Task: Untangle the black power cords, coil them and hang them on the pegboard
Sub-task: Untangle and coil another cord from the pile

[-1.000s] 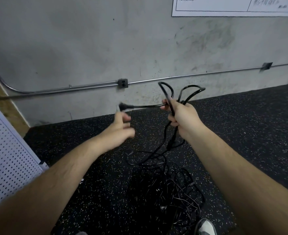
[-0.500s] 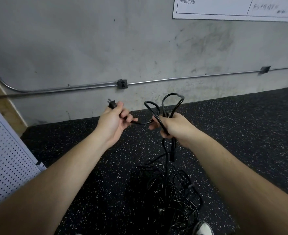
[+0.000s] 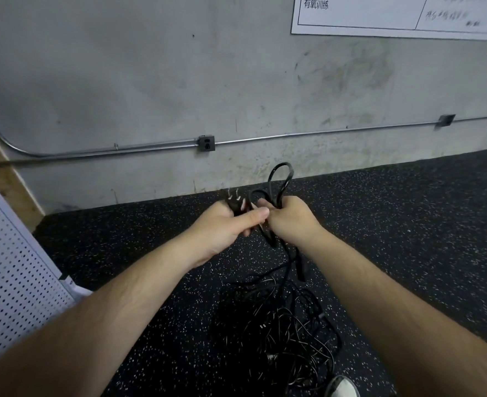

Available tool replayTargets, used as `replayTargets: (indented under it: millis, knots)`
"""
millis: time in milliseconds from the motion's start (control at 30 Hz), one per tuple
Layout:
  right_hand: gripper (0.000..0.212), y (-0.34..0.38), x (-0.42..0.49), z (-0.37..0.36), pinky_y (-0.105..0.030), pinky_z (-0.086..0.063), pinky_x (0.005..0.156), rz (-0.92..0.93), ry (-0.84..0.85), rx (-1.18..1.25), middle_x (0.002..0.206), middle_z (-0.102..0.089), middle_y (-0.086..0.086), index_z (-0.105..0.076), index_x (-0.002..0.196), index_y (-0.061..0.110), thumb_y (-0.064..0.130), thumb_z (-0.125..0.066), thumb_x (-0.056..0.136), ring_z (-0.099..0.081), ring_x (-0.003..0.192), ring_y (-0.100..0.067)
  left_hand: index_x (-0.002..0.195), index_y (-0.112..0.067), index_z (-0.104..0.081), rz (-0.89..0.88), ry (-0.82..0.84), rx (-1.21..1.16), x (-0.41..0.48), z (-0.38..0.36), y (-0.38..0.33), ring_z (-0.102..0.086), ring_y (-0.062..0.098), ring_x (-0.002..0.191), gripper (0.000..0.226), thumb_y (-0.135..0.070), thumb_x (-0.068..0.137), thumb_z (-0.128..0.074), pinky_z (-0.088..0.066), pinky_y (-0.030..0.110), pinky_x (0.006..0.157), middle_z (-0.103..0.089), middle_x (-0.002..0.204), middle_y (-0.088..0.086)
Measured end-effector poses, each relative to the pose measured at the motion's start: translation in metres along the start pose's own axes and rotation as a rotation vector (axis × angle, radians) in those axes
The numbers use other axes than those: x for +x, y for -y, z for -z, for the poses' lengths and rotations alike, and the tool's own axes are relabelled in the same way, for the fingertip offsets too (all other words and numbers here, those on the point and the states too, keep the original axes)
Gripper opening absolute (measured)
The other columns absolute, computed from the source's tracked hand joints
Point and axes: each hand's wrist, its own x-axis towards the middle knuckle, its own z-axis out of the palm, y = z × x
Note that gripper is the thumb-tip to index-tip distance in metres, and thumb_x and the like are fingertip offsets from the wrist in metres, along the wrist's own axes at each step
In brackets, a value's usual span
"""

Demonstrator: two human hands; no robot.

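Note:
My left hand [image 3: 225,224] grips the plug end [image 3: 234,200] of a black power cord, its metal prongs pointing up and away. My right hand [image 3: 289,217] holds a small bundle of that cord's loops [image 3: 279,179], which stick up above the fist. The two hands touch at chest height. From the right fist the cord hangs down to a tangled pile of black cords [image 3: 282,333] on the floor. A white pegboard [image 3: 13,270] leans at the left edge.
The floor [image 3: 408,224] is black speckled rubber. A grey concrete wall [image 3: 150,81] stands ahead with a metal conduit and an outlet box [image 3: 206,143]. A white shoe tip [image 3: 344,388] shows at the bottom, beside the pile. A wooden board [image 3: 4,179] stands behind the pegboard.
My left hand took hold of the plug end and brought it rightward against my right hand. Both hands sank lower, and the loops in the right hand drew tighter.

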Motion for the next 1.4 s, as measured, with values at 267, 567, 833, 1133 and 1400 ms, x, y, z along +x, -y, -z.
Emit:
replayTargets:
  millis: [267, 567, 833, 1133, 1400]
  knots:
    - [0.043, -0.022, 0.002, 0.060, -0.030, -0.054, 0.063, -0.171, 0.053, 0.145, 0.088, -0.079, -0.003, -0.071, 0.102, 0.007, 0.047, -0.077, 0.087, -0.077, 0.082, -0.022, 0.094, -0.009, -0.061, -0.009, -0.268, -0.351, 0.004, 0.025, 0.000, -0.075, 0.029, 0.090, 0.029, -0.029, 0.107, -0.045, -0.046, 0.040, 0.102, -0.069, 0.068, 0.007]
    - [0.072, -0.044, 0.013, 0.067, -0.047, -0.053, 0.100, -0.255, -0.146, -0.575, 0.137, -0.055, -0.016, -0.045, 0.145, 0.006, 0.051, -0.066, 0.093, -0.059, 0.118, -0.034, 0.105, -0.004, -0.065, -0.055, -0.240, -0.252, 0.004, 0.023, 0.001, -0.066, 0.024, 0.061, 0.038, -0.034, 0.109, -0.042, -0.056, 0.042, 0.084, -0.067, 0.066, 0.005]
    - [0.016, 0.009, -0.004, 0.001, -0.030, -0.051, 0.072, 0.381, 0.104, 0.024, 0.088, -0.068, 0.009, -0.063, 0.115, 0.024, 0.030, -0.052, 0.106, -0.064, 0.077, -0.005, 0.091, 0.011, -0.059, -0.018, -0.040, -0.281, 0.002, 0.019, -0.002, -0.040, 0.017, 0.046, 0.068, -0.055, 0.099, -0.045, -0.043, 0.033, 0.067, -0.036, 0.049, 0.005]
    - [0.021, 0.013, 0.002, 0.006, -0.045, -0.053, 0.079, 0.311, 0.054, 0.498, 0.064, -0.051, 0.013, -0.069, 0.095, 0.016, 0.021, -0.051, 0.107, -0.049, 0.061, -0.005, 0.110, -0.001, -0.060, 0.081, 0.027, -0.634, -0.003, 0.034, -0.007, -0.068, 0.037, 0.076, 0.055, -0.050, 0.086, -0.060, -0.053, 0.047, 0.088, -0.056, 0.065, 0.009]
    - [0.032, 0.023, 0.001, 0.022, -0.033, -0.040, 0.076, 0.251, -0.013, 0.650, 0.061, -0.055, 0.017, -0.060, 0.067, 0.021, 0.031, -0.067, 0.097, -0.047, 0.065, -0.008, 0.096, 0.000, -0.072, 0.164, 0.168, -0.551, -0.009, 0.040, -0.002, -0.060, 0.044, 0.126, 0.025, -0.018, 0.081, -0.062, -0.050, 0.058, 0.104, -0.063, 0.131, 0.029]
